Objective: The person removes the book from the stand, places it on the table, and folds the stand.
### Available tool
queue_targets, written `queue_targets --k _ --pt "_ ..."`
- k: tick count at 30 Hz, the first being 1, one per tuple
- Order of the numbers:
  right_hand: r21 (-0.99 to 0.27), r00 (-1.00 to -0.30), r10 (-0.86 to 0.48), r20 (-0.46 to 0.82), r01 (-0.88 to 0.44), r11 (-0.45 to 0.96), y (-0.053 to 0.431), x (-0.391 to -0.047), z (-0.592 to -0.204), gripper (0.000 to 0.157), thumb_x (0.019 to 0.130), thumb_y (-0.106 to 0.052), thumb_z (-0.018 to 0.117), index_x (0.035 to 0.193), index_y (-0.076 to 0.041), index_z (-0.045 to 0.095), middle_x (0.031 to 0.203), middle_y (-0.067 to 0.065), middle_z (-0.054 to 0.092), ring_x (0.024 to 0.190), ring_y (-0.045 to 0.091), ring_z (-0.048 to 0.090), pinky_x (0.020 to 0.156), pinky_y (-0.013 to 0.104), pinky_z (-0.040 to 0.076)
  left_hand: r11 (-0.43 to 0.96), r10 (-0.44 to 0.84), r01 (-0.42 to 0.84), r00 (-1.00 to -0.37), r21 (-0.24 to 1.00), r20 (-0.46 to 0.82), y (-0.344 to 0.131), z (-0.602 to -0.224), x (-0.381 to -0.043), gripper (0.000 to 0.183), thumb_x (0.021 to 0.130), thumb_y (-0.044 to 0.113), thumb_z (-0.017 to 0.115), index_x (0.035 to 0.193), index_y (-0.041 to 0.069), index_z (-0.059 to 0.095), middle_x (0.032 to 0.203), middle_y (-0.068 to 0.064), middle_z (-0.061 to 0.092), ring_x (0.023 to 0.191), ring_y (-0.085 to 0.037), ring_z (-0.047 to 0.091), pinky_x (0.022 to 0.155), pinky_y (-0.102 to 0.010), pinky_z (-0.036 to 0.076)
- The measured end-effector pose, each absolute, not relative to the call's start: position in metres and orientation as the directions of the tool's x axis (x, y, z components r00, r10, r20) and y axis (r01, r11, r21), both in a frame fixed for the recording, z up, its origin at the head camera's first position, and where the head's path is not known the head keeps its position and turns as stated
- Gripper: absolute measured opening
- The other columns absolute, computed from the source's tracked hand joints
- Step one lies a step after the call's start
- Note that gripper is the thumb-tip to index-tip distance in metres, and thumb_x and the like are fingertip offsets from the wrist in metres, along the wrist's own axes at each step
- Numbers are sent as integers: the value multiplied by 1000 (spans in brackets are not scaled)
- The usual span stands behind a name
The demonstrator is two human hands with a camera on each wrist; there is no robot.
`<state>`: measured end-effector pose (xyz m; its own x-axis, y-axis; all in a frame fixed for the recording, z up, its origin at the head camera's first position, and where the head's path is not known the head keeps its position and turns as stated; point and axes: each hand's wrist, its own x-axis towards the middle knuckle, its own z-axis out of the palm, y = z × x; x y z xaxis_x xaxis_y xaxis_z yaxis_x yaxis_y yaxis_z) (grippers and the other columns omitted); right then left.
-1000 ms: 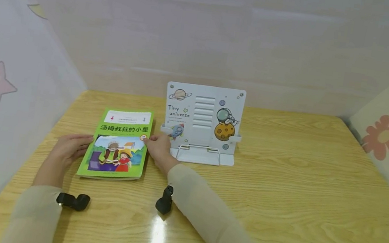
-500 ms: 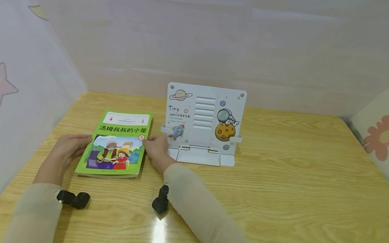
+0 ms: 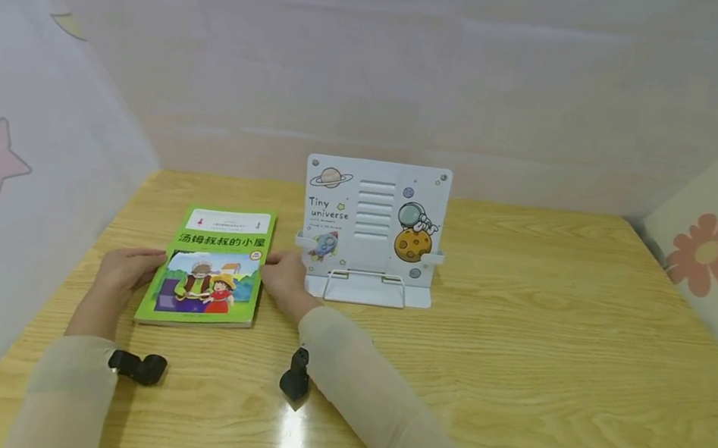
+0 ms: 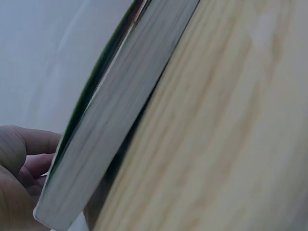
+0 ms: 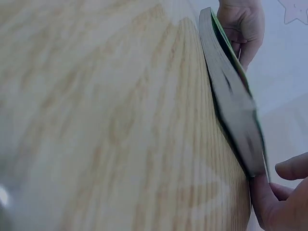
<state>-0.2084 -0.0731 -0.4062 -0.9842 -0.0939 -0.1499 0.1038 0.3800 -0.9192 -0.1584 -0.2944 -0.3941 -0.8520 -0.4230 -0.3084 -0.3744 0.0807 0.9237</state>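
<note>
A green-covered paperback book lies face up on the left part of the table, its cover showing two cartoon figures. At its left edge my left hand touches the side with its fingers. My right hand is at the right edge. In the right wrist view, the right fingers meet the corner of the page block, while the thumb stands apart from the cover. The left wrist view shows the book's thick page edge, with a dark gap beneath it near the left hand.
A white metal book stand with space drawings stands upright just right of the book, close beyond the right hand. The wooden table stretches to the right. Pale cloth walls close off the back and sides.
The book has shifted slightly left and straightened a little, its far edge now nearer me. My right hand has moved left with it, and its thumb has come off the cover.
</note>
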Motion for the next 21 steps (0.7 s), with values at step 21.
queue_targets --k 21 --pt "-918 -932 -339 -130 -16 397 -48 -193 -384 44 79 -17 63 116 2 51 105 8 57 95 18 53 76 24 45 190 -437 -324 -873 927 -216 -324 -413 -175 48 78 27 63 115 -1 53 76 12 59 72 -1 56 61 -17 47"
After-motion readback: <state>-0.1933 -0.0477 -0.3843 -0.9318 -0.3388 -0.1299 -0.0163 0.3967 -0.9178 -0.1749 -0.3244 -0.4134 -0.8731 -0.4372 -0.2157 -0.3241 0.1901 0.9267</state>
